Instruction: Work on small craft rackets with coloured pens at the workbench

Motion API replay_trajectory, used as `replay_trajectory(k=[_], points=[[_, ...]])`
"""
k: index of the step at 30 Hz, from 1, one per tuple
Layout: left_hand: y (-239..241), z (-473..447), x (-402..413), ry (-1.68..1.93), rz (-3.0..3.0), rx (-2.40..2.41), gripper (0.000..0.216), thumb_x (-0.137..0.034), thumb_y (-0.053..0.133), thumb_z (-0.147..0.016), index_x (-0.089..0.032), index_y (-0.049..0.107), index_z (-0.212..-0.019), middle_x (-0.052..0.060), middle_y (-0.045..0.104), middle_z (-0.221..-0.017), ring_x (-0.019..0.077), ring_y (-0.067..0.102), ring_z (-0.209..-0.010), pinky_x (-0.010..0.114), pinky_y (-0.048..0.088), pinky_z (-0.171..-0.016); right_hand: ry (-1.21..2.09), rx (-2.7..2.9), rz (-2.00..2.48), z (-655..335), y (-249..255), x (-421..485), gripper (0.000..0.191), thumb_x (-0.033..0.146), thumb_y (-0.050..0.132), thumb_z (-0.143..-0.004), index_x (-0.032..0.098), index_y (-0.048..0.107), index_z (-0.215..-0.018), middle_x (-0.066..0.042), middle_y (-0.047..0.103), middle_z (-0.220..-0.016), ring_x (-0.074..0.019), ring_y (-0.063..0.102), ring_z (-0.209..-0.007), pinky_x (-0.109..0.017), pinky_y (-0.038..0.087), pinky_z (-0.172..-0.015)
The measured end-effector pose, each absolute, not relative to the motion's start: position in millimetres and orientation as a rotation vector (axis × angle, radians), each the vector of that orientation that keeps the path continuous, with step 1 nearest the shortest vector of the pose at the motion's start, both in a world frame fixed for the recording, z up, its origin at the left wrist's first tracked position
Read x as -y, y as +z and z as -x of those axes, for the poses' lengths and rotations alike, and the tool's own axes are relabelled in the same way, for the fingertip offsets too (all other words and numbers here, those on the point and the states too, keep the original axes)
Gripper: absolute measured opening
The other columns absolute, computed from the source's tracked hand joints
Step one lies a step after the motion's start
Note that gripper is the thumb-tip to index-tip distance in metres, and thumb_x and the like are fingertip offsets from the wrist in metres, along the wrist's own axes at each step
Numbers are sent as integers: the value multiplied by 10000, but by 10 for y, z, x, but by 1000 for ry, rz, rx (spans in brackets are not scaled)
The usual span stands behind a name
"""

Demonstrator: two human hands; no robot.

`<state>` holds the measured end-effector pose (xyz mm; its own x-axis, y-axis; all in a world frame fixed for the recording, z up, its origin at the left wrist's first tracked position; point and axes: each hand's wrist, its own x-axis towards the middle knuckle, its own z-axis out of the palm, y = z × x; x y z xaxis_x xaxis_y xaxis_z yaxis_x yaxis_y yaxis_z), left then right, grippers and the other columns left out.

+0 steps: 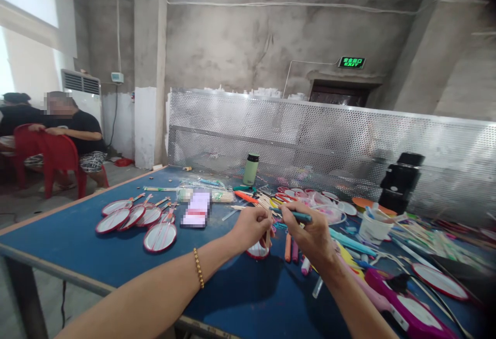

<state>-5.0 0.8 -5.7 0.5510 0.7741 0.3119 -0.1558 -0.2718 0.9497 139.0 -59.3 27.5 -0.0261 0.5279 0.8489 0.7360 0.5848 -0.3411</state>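
Left forearm (155, 292) was closest to the lens, gold bead bracelet (199, 269) on it, on the near side of the phone (196, 209). Left hand (253, 225) was right of the phone: thumb and fingers pinched together on a flat wooden stick (268, 233), held roughly upright. Red-rimmed white disc (258, 251) was right of the phone and a bit nearer, just under that hand; couldn't tell if stick and disc were joined. Right hand (310, 228) was farther right of the phone, fingers curled closed round a teal pen-like tool (303, 217), its tip near the top of the stick.

Other red-rimmed discs (159, 238) overlapped in a cluster left of the phone. Green bottle (251, 169) stood upright behind and right of it. Orange marker (288, 247) and purple marker (295, 252) lay side by side, right of the phone. White cup (372, 231) was well right of it, items sticking out; magenta device (406, 303) also far right, but nearer. All on a blue table (248, 297). Perforated metal panel (232, 132) ran behind the phone. Seated person (85, 127) was well left of it.
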Motion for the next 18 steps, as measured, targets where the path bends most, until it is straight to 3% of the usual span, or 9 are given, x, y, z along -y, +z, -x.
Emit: replay_trajectory(k=[18], points=[[-57, 47, -7, 995, -1614, -536, 122, -188, 530, -772, -171, 519, -652, -14, 626, -540, 110, 586, -382, 189, 455, -376, -202, 1680, 1067, -1410, 251, 588, 241, 348, 559, -911, 192, 678, -771, -26, 672, -684, -150, 642, -601, -234, 490, -547]])
